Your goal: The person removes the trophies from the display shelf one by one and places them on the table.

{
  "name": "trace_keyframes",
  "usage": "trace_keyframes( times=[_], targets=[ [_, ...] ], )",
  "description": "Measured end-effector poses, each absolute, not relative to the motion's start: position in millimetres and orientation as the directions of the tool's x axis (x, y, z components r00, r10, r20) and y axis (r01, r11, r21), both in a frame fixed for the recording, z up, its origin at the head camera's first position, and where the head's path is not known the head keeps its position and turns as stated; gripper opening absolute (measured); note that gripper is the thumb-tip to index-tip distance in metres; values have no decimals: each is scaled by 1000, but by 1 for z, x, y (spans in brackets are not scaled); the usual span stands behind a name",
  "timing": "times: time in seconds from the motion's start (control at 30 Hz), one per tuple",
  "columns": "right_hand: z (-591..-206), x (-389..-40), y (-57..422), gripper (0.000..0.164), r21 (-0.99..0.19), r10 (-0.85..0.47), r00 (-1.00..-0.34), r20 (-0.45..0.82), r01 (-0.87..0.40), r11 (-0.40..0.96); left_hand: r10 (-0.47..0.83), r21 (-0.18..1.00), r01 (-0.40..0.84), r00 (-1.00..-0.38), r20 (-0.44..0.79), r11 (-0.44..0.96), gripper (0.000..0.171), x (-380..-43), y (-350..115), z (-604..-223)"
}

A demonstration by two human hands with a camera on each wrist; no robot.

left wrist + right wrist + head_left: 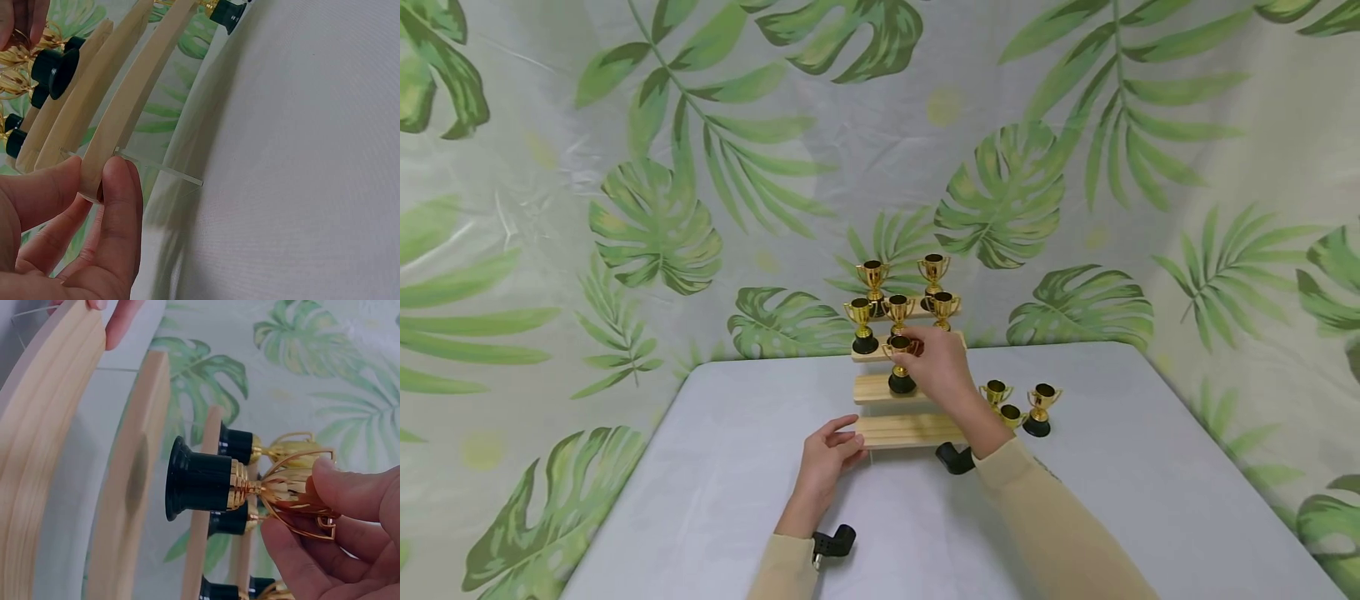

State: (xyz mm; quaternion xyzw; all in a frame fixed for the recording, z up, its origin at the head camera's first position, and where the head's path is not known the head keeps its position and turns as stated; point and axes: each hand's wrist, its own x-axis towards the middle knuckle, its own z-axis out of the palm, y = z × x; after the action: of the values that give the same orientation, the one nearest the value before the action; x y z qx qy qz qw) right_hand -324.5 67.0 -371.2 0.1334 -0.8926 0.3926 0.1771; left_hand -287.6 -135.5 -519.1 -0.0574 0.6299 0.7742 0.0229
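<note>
My right hand (938, 367) pinches a small gold trophy cup (902, 383) by its bowl, thumb and fingers around the handles. Its black base (199, 482) is just over the second-lowest step (125, 506) of a wooden tiered stand, with a gap and a shadow showing between them in the right wrist view. My left hand (827, 462) grips the left end of the lowest step (134, 103), thumb on one face and fingers on the other. Two trophies (873, 279) stand on the top step, and three more (861, 321) are on the step below.
Three more trophies (1042, 408) stand on the white-covered table (737, 433), right of the stand and partly behind my right forearm. A clear support strip (162, 167) joins the lowest step to the table. A leaf-patterned cloth (850, 167) hangs close behind.
</note>
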Motion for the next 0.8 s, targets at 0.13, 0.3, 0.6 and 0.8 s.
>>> trace_keyframes(
  times=[0.13,0.3,0.6,0.8],
  targets=[
    [-367,-320,71,43,-647,-101,-904,415,-371,666,-40,971,-113,-991,-124,-209,49,-288,-137,-519],
    [-360,-313,78,43,-644,-99,-906,411,-365,672,-39,972,-114,-991,-124,-207,49,-288,-137,-520],
    [-353,-305,95,40,-610,-108,-896,431,-378,697,-35,972,-111,-992,-120,-205,49,-287,-135,-519],
    [-348,-301,106,39,-604,-102,-904,416,-358,712,-34,974,-106,-993,-115,-199,48,-287,-135,-519]
  ],
)
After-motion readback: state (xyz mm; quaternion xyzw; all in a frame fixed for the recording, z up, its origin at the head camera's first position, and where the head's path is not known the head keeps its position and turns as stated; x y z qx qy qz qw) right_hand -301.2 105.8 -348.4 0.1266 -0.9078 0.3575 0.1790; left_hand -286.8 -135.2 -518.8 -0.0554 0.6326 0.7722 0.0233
